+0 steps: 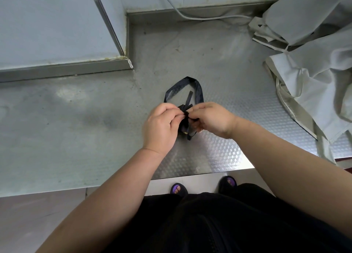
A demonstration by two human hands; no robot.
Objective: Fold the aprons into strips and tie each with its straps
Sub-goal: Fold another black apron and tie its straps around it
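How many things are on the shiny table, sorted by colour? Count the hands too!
Black: 1, the black apron, with its strap pinched by both hands
Pale grey: 1 cloth heap; the pieces in it cannot be counted
White: 1 cable
Hands: 2, left hand and right hand
Total: 5

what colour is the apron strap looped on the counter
Black, slightly shiny. The apron strap shows best in the head view, against the steel counter.
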